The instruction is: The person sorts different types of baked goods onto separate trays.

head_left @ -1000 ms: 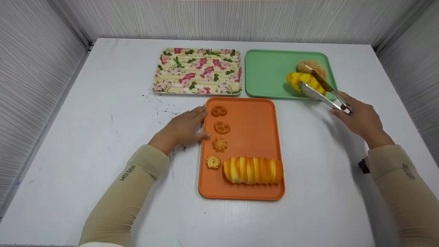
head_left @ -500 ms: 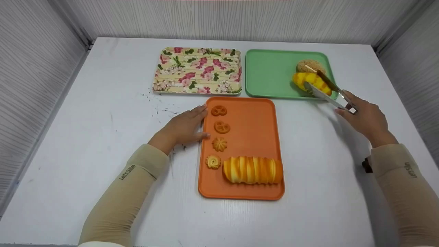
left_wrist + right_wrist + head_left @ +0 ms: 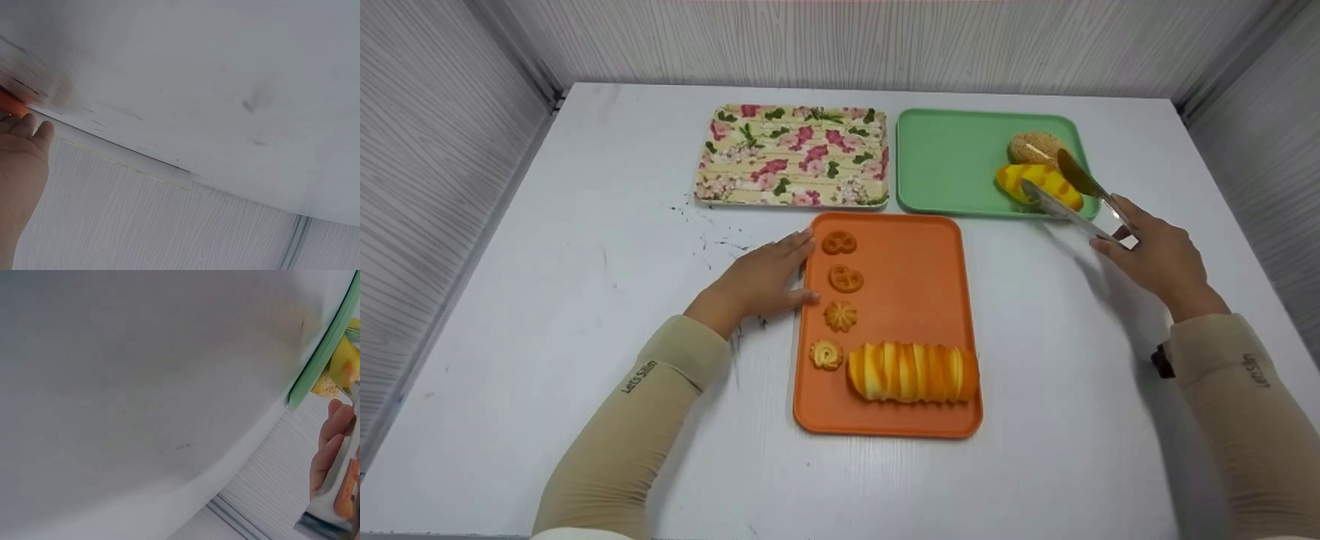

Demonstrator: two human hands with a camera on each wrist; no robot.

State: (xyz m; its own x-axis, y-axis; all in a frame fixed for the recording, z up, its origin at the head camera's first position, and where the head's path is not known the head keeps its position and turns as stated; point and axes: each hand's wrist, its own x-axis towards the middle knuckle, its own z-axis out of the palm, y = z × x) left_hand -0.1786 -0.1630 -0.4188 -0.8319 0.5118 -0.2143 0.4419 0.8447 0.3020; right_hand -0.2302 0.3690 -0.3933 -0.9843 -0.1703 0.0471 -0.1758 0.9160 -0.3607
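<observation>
My right hand (image 3: 1162,259) grips metal tongs (image 3: 1069,213), whose two arms stand apart on either side of a yellow oval bread roll (image 3: 1041,178). That roll lies on the green tray (image 3: 945,161), just in front of a sesame bun (image 3: 1030,145). In the right wrist view, fingers (image 3: 332,439) wrap the tongs (image 3: 337,478) near the yellow roll (image 3: 343,363). With its fingers extended, my left hand (image 3: 761,277) rests against the left edge of the orange tray (image 3: 915,277). Its fingertips reach the orange rim (image 3: 11,104) in the left wrist view.
On the orange tray, several cookies (image 3: 841,316) form a column at the left, and a large ridged loaf (image 3: 913,373) lies near the front. A floral tray (image 3: 791,157) stands left of the green one. Wood-patterned walls (image 3: 840,45) border the white table (image 3: 547,300).
The tongs and yellow roll have shifted a little to the right beside the sesame bun, and the tong arms have spread slightly wider. My left hand keeps its place.
</observation>
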